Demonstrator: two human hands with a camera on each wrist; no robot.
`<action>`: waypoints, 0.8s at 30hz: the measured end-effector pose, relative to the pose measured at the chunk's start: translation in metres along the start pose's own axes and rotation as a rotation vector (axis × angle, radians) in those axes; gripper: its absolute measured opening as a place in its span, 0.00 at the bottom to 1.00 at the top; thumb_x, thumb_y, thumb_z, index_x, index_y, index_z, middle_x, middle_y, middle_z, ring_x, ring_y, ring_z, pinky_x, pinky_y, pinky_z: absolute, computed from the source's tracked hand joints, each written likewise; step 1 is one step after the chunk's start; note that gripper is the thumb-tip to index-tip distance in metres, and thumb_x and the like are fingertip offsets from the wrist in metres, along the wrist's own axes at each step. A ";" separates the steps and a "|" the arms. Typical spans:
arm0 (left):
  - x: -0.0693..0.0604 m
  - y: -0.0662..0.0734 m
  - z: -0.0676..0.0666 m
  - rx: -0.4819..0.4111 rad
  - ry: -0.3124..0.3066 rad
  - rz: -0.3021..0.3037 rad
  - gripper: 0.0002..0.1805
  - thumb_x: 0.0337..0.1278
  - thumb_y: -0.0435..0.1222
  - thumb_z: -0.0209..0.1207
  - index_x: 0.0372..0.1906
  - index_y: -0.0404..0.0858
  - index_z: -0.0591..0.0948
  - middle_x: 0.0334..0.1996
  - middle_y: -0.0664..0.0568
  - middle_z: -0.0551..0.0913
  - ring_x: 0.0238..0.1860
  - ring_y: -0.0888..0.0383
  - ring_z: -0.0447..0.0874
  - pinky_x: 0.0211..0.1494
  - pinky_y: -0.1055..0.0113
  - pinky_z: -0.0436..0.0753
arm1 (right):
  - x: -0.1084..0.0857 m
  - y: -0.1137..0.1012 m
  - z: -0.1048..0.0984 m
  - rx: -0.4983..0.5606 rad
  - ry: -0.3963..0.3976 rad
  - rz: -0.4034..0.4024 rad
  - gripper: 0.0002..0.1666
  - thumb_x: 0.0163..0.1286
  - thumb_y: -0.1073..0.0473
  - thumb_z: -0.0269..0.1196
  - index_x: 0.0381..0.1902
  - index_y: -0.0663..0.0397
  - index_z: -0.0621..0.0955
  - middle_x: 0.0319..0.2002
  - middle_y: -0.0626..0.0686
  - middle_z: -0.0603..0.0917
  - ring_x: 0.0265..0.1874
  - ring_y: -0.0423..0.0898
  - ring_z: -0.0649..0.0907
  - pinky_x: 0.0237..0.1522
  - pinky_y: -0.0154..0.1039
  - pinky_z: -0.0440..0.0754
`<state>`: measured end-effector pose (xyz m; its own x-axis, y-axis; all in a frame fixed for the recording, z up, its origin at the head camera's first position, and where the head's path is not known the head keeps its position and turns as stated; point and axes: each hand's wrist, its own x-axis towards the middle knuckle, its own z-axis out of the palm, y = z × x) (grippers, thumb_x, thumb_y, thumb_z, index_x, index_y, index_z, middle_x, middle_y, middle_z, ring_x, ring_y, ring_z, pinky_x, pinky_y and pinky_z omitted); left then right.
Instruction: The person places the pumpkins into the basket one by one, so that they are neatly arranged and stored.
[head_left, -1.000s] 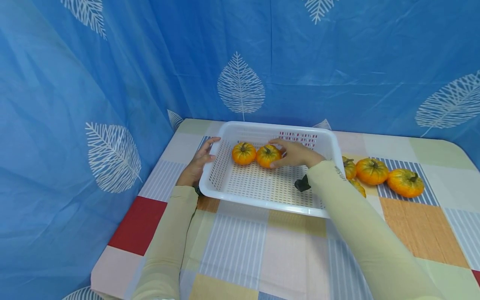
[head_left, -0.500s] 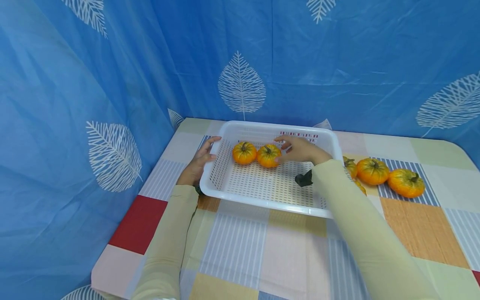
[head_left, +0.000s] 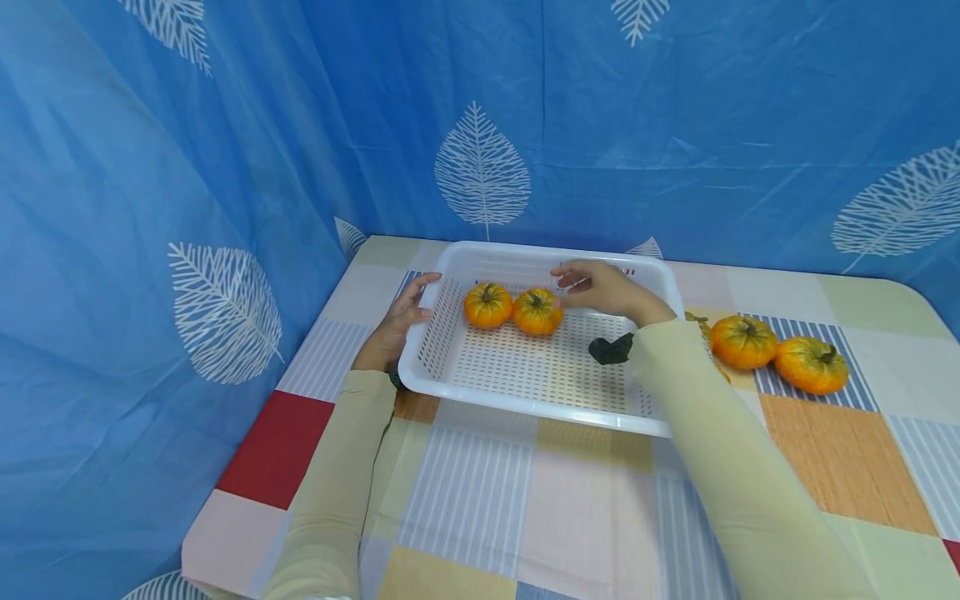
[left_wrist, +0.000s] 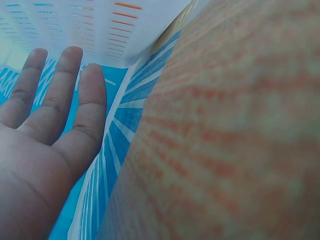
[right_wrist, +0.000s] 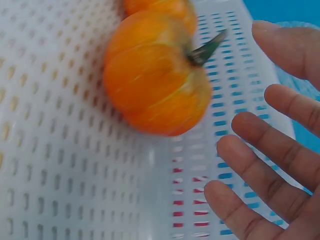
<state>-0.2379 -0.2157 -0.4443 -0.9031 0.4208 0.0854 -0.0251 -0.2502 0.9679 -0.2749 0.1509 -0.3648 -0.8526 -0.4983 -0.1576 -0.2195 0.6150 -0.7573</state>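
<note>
Two small orange pumpkins sit side by side in the white perforated basket (head_left: 525, 406): the left pumpkin (head_left: 487, 307) and the right pumpkin (head_left: 537, 312). My right hand (head_left: 606, 289) hovers over the basket just right of the right pumpkin; in the right wrist view its fingers are spread apart from that pumpkin (right_wrist: 157, 75) and hold nothing. At the basket's left end is my left hand (head_left: 393, 329), its relaxed fingers against the outer side; the left wrist view shows three extended fingers of the left hand (left_wrist: 50, 120) by the basket wall (left_wrist: 100, 30).
A dark object (head_left: 610, 350) lies in the basket near my right wrist. Right of the basket are several pumpkins on the patchwork tablecloth (head_left: 480, 500), two plainly visible (head_left: 743, 342), others partly behind my right sleeve (head_left: 735, 450). A blue curtain (head_left: 637, 150) hangs behind the table.
My right hand has let go of the right pumpkin and moved a little to the right, its fingers coming away. The left hand and both basket pumpkins have stayed in place.
</note>
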 end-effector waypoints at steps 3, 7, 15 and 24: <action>0.000 0.001 0.001 -0.011 0.004 -0.003 0.32 0.60 0.35 0.51 0.69 0.62 0.68 0.85 0.36 0.51 0.66 0.40 0.68 0.56 0.55 0.88 | -0.003 -0.002 -0.002 0.052 0.027 -0.015 0.33 0.78 0.60 0.67 0.76 0.66 0.73 0.70 0.70 0.77 0.67 0.67 0.79 0.71 0.62 0.76; 0.000 0.001 0.001 -0.011 0.005 -0.001 0.32 0.60 0.36 0.51 0.69 0.61 0.68 0.84 0.36 0.51 0.66 0.40 0.68 0.56 0.56 0.87 | -0.007 -0.006 -0.005 0.107 0.047 -0.018 0.33 0.79 0.59 0.67 0.76 0.65 0.73 0.71 0.68 0.77 0.67 0.65 0.78 0.71 0.62 0.76; 0.001 0.001 0.002 0.000 0.003 0.005 0.31 0.60 0.34 0.50 0.68 0.62 0.69 0.84 0.36 0.53 0.66 0.41 0.69 0.56 0.54 0.88 | -0.017 -0.016 -0.008 0.141 0.097 -0.066 0.31 0.79 0.60 0.66 0.75 0.64 0.74 0.68 0.69 0.79 0.65 0.63 0.78 0.71 0.60 0.75; 0.002 0.000 0.002 0.007 0.009 0.012 0.31 0.58 0.35 0.51 0.67 0.63 0.70 0.83 0.36 0.52 0.68 0.42 0.67 0.60 0.52 0.84 | -0.032 -0.034 -0.013 0.140 0.114 -0.135 0.31 0.78 0.61 0.67 0.74 0.66 0.75 0.67 0.69 0.80 0.63 0.61 0.81 0.62 0.40 0.80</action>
<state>-0.2386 -0.2136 -0.4442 -0.9070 0.4102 0.0955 -0.0108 -0.2492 0.9684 -0.2459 0.1541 -0.3255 -0.8698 -0.4931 0.0173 -0.2738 0.4531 -0.8484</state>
